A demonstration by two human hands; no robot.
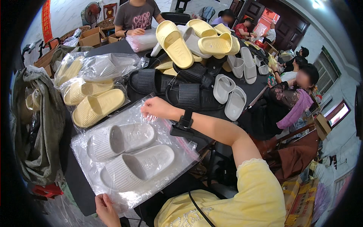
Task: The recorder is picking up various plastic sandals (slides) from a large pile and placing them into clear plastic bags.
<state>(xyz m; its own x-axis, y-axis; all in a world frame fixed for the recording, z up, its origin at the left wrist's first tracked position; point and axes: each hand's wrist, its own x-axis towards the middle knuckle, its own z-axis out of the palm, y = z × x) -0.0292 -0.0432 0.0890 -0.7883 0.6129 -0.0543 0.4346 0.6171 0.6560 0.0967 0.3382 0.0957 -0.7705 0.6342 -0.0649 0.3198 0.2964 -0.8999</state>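
Note:
A clear plastic bag (81, 145) with a pair of light grey slide sandals (141, 160) inside lies over the table's near edge. The two sandals rest side by side, toe straps toward the left. My left hand (107, 209) is closed on the bag's near left corner. At the bag's far edge, my right hand (153, 108) pinches the film, its fingertips pressed together. A pinkish-red seal strip runs along the bag's right end. Just beyond my right hand are black ribbed slides (187, 94), and a bagged yellow slide (99, 108) sits to its left.
Yellow slides (176, 45) are heaped at the back of the dark table (73, 178), with loose grey slides (230, 96) at right. A grey-green cloth (36, 128) hangs at left. A person (138, 17) stands across the table; others sit at right. Cartons (302, 200) stand lower right.

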